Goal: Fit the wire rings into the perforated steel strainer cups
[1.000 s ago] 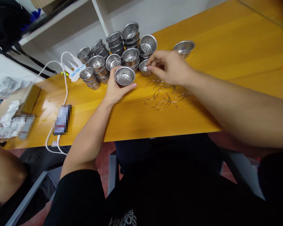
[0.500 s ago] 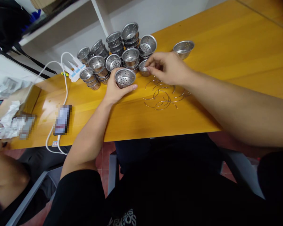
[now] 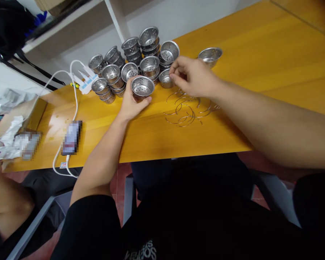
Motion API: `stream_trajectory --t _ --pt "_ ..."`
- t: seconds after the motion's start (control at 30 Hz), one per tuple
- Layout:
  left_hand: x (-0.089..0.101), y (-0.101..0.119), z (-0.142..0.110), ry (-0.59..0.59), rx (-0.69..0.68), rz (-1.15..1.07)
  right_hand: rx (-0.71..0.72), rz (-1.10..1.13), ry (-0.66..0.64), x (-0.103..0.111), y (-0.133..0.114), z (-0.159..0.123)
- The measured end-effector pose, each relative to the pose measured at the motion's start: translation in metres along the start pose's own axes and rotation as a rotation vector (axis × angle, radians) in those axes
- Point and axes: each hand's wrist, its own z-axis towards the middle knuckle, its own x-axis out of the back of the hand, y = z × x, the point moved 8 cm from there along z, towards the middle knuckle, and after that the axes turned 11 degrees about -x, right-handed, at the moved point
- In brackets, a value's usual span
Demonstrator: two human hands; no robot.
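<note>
In my left hand (image 3: 131, 104) is a perforated metal strainer cup (image 3: 142, 87), its mouth tilted up, with fingers and thumb curled around its side. To the right, my right hand (image 3: 191, 76) has its thumb and fingers drawn together in a pinch; I cannot make out whether something thin is between them. Just left of those fingertips stands another strainer cup (image 3: 165, 79). Several thin curved metal wires (image 3: 188, 113) lie loose on the table below my right hand. Behind my hands, more strainer cups (image 3: 149, 66) stand in stacks.
One separate strainer cup (image 3: 210, 57) sits beyond my right wrist on the wooden table (image 3: 260, 47). At left are a power strip (image 3: 88, 82), white cables and a phone (image 3: 72, 138). Another person's arm (image 3: 11, 202) is at the far left, near crumpled white wrapping (image 3: 11, 141).
My left hand has raised the strainer cup slightly, and its thumb has shifted a little left. The right hand has moved slightly right, away from the nearby cup, still pinched.
</note>
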Motion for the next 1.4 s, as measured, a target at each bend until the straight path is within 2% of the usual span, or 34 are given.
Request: stream_trajectory --t 0.27,0.47,0.73,0.93,1.13,1.4 --pt "0.005 -0.004 -0.003 0.014 -0.006 0.019 -0.016 -0.128 0.030 0.015 -0.009 0.001" --pt "0.004 -0.005 -0.006 0.029 0.055 0.022 -0.016 -0.168 0.056 0.021 -0.013 0.002" --pt "0.004 -0.008 -0.004 -0.022 0.016 0.042 0.010 -0.182 0.059 0.017 -0.008 0.001" --pt "-0.006 -0.003 -0.003 -0.061 -0.035 -0.012 0.029 -0.187 0.046 0.008 -0.001 0.002" --pt "-0.003 0.004 -0.002 0.002 -0.004 0.042 0.059 -0.064 0.050 0.005 0.001 0.001" --pt "0.002 -0.011 -0.004 0.001 0.000 0.025 0.089 -0.062 0.032 0.003 0.011 0.007"
